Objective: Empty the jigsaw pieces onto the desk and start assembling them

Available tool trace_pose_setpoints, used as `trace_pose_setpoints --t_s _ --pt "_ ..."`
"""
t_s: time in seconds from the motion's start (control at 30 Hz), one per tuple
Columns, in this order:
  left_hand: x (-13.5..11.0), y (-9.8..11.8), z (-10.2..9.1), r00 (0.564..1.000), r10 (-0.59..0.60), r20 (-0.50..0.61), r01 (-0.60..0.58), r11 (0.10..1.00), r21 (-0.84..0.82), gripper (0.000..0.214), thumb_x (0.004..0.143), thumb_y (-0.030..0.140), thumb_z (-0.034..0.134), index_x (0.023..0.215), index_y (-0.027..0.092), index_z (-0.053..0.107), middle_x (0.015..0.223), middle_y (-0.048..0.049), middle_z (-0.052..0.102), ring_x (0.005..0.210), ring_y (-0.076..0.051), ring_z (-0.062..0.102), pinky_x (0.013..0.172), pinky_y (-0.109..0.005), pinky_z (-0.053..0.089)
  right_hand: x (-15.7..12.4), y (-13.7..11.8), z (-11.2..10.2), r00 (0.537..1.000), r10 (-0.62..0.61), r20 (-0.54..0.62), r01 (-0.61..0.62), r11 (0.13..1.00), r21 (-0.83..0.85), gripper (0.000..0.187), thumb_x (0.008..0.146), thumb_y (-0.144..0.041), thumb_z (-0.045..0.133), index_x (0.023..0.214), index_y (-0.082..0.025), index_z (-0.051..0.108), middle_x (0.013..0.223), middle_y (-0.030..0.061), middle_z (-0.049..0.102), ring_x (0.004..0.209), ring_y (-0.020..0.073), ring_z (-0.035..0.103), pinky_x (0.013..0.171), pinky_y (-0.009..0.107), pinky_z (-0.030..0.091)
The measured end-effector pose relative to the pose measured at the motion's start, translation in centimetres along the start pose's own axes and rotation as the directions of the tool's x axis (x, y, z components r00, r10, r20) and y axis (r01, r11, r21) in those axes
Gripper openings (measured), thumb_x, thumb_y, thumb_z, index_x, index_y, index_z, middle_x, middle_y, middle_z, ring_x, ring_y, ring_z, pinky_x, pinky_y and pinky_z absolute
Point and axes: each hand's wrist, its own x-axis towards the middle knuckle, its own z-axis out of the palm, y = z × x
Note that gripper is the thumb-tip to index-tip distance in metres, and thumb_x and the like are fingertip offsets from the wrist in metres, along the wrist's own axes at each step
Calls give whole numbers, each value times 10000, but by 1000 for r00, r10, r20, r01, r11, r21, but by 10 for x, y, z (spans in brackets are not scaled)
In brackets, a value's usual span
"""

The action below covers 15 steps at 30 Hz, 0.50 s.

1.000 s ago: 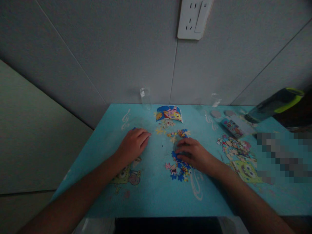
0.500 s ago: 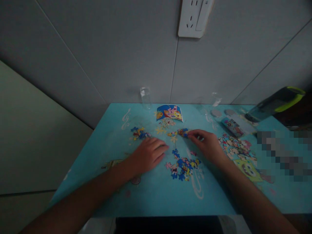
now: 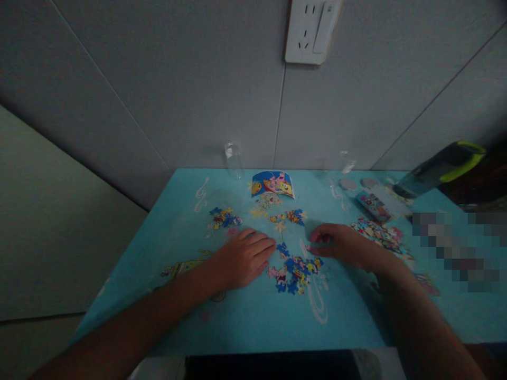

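My left hand (image 3: 250,257) lies palm down on the table with its fingers stretched to the right, beside the near pile of jigsaw pieces (image 3: 295,272). My right hand (image 3: 332,243) hovers at that pile's upper right side. Its fingers are curled, with a gap between thumb and forefinger, and I make out nothing held. A small cluster of pieces (image 3: 295,216) lies beyond it, and another cluster (image 3: 224,217) sits past my left hand. The curved picture card (image 3: 273,183), showing cartoon figures on blue, stands at the back.
Clear plastic cups (image 3: 233,160) stand near the wall. To the right are a printed box (image 3: 374,206), a round lid (image 3: 348,184), more puzzle pieces (image 3: 380,232) and a dark bottle with a green strap (image 3: 439,169). The patterned blue tablecloth (image 3: 253,327) covers the table.
My right hand has left the far cluster and drawn back toward the near pile. My left hand stays almost where it was. The view has shifted slightly.
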Motion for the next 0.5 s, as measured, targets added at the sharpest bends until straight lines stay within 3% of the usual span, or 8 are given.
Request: trace_pose_setpoints --t_s 0.13,0.23,0.5 --pt "1 0 3 998 65 25 -65 998 -2 460 1007 247 509 1462 188 465 1505 -87 510 1385 -247 464 1180 -518 281 0 -3 1 1000 -26 4 26 998 -54 220 841 -411 713 979 -241 735 960 43 710 866 222 664 789 334 506" --pt "1 -1 6 996 83 25 -83 996 10 482 1009 274 512 1480 199 442 1476 -75 544 1383 -240 475 1220 -546 207 -1 -8 2 997 -78 15 79 995 -57 150 866 -348 686 966 -252 740 984 38 710 886 217 662 805 334 506" --pt "-5 -3 2 999 12 -39 -6 989 151 354 1008 259 528 1346 165 577 1325 -89 660 1292 -260 546 1193 -558 261 -2 -18 10 983 -181 -38 180 983 -16 144 929 -273 637 1049 -249 714 1022 34 705 890 186 666 819 314 520"
